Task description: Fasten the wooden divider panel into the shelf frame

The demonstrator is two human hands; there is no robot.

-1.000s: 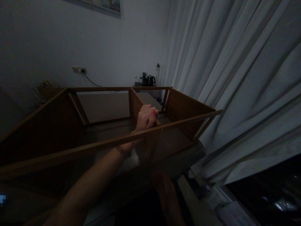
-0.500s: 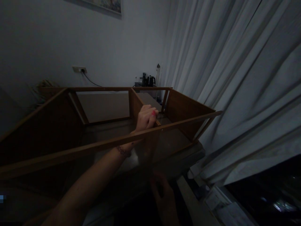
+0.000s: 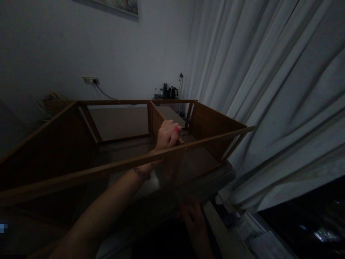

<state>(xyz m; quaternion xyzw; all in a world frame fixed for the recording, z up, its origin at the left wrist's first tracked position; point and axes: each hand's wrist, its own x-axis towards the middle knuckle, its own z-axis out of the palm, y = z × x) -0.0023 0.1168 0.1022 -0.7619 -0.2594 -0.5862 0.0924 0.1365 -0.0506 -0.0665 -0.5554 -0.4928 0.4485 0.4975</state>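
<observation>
A wooden cabinet frame (image 3: 115, 166) with open top and front spans the view. My left hand (image 3: 167, 134) reaches in under the front rail, its fingers wrapped over the upper edge of the middle divider panel (image 3: 158, 114). Red nail polish shows on the thumb, and a dark bracelet circles the wrist. Low in the shadow, in front of the frame and below the divider's front end, my right hand (image 3: 195, 221) has its fingers curled together. Whatever may be between those fingers is too dark to make out.
White curtains (image 3: 242, 79) hang along the right side, close to the frame's end panel. A black kettle (image 3: 173, 92) stands behind at the back. A plug with a cable sits in the wall socket (image 3: 91, 80). Papers or boxes (image 3: 249, 227) lie at lower right.
My right hand has shifted slightly to the right, and its fingers look more drawn together. My left hand keeps its hold on the divider panel; the frame has not moved.
</observation>
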